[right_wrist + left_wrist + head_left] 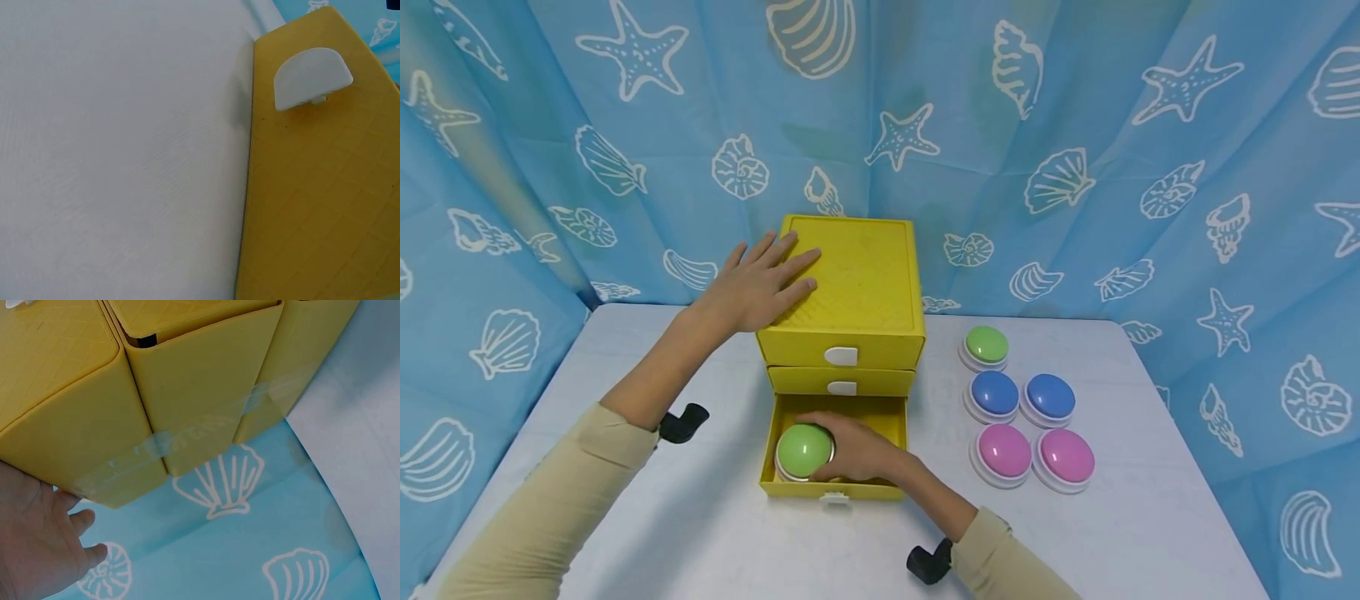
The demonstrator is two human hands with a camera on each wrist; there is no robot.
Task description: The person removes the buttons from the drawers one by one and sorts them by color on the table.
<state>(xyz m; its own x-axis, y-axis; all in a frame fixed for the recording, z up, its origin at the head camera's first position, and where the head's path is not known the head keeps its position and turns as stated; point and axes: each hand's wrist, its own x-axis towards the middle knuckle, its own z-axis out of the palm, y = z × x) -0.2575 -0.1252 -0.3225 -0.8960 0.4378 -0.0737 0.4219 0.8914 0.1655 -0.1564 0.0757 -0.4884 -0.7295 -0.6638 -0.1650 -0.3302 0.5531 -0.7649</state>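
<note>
A yellow drawer cabinet (857, 275) stands on the table, its bottom drawer (880, 417) pulled out. My left hand (752, 287) rests on the cabinet's top at the left edge, fingers spread. In the left wrist view that hand (37, 537) shows beside the cabinet's side wall (206, 394). Inside the drawer, at its left end, is a green dome-topped push button (803, 451) with a white base. My right hand (861, 450) holds it from the right side, thumb toward the front. The right wrist view shows only the drawer front with its white handle (312, 78), not the hand.
Right of the cabinet stand another green button (987, 343), two blue buttons (995, 392) and two pink buttons (1004, 450). The two upper drawers (812, 381) are closed. A blue shell-patterned curtain (970, 167) hangs behind the white table (700, 517).
</note>
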